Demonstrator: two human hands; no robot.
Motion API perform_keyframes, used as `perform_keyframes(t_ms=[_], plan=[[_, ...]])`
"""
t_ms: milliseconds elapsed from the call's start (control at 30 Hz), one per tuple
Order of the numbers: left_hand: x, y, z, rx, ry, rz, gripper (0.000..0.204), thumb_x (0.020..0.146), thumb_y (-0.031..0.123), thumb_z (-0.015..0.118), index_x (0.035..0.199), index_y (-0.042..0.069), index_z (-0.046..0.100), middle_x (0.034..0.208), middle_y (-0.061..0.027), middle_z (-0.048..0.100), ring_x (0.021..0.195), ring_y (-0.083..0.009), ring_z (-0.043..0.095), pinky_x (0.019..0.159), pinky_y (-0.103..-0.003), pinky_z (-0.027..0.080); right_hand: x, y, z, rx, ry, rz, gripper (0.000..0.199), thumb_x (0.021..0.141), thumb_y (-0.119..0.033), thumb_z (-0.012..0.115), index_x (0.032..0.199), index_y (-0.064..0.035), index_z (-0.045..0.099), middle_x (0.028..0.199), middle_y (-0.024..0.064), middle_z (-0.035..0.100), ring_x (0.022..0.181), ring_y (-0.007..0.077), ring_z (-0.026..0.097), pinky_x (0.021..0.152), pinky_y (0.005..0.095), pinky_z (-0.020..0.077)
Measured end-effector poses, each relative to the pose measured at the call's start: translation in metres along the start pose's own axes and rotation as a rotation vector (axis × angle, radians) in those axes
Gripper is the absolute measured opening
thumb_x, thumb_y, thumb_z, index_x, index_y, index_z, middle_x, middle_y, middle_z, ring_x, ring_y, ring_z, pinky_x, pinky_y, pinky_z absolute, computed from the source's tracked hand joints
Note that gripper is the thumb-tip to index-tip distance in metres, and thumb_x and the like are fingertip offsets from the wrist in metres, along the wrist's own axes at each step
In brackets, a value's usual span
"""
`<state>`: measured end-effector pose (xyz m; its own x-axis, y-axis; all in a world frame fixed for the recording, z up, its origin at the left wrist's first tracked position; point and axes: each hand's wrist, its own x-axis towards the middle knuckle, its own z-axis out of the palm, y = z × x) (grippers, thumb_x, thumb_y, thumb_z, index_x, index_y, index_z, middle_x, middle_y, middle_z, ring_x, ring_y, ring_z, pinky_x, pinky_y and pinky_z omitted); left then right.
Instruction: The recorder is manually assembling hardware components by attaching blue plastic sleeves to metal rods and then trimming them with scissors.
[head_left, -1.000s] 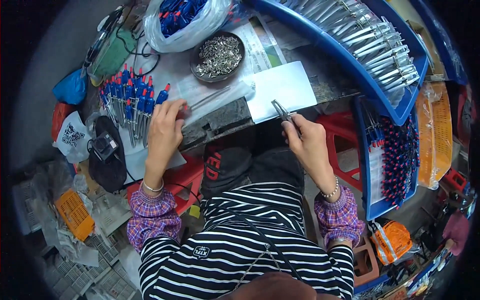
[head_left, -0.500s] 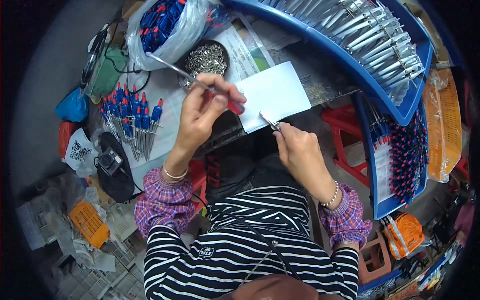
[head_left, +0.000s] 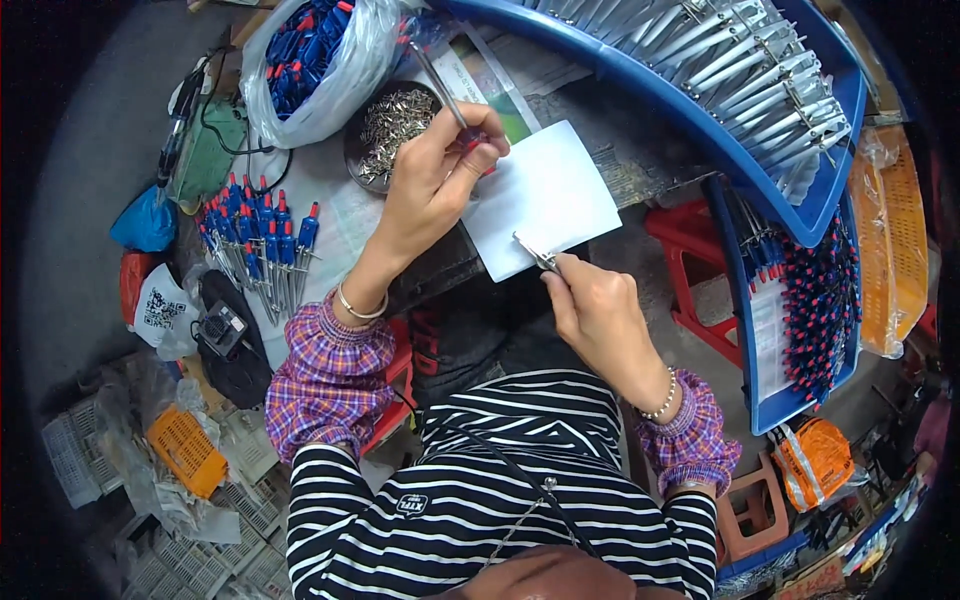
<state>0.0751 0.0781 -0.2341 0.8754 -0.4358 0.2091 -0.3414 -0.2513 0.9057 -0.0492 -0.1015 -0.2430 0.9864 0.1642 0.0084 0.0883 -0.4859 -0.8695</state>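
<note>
Screwdriver (head_left: pixel 452 108) work at the bench, partly through: a rod in one hand, a small metal piece in the other.
At nine o'clock we see finished blue-and-red drivers (head_left: pixel 255 245) laid in rows; our left hand (head_left: pixel 435 175) pinches the slim rod at its red end near the dish of metal bits (head_left: pixel 392 125). At three o'clock our right hand (head_left: pixel 600 315) grips a metal clip (head_left: pixel 535 253) over white paper (head_left: pixel 545 195), and bare shafts fill the blue tray (head_left: pixel 700 110), so much seems left.

- The left hand (head_left: pixel 432 175) is raised forward, fingers curled together in a pinch, its forearm bare up to a checked cuff and a thin bangle at the wrist.
- The right hand (head_left: pixel 598 312) sits lower and nearer the body, thumb and fingers pinched shut, beaded bracelet at the wrist.
</note>
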Motion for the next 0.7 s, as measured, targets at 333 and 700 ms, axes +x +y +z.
perform_keyframes(t_ms=[333, 700], plan=[[-0.049, 0.1, -0.033, 0.04, -0.171, -0.171, 0.01, 0.088, -0.007, 0.049, 0.096, -0.002, 0.054, 0.091, -0.0152, 0.063, 0.081, -0.017, 0.062, 0.068, -0.028, 0.05, -0.002, 0.003, 0.01, -0.143, -0.044, -0.001, 0.01, 0.086, -0.006, 0.056, 0.091, 0.0023, 0.052, 0.067, 0.0191, 0.056, 0.06, 0.0367, 0.057, 0.051, 0.0441, 0.0443], [-0.038, 0.038, 0.006, -0.266, -0.134, 0.038, 0.01, 0.093, 0.001, 0.047, 0.101, -0.001, 0.042, 0.094, -0.0178, 0.056, 0.09, -0.0258, 0.059, 0.09, -0.046, 0.047, -0.003, 0.005, 0.02, -0.128, -0.041, -0.044, 0.008, 0.085, -0.004, 0.056, 0.09, 0.0017, 0.051, 0.069, 0.0188, 0.057, 0.061, 0.0366, 0.058, 0.052, 0.0446, 0.0445]])
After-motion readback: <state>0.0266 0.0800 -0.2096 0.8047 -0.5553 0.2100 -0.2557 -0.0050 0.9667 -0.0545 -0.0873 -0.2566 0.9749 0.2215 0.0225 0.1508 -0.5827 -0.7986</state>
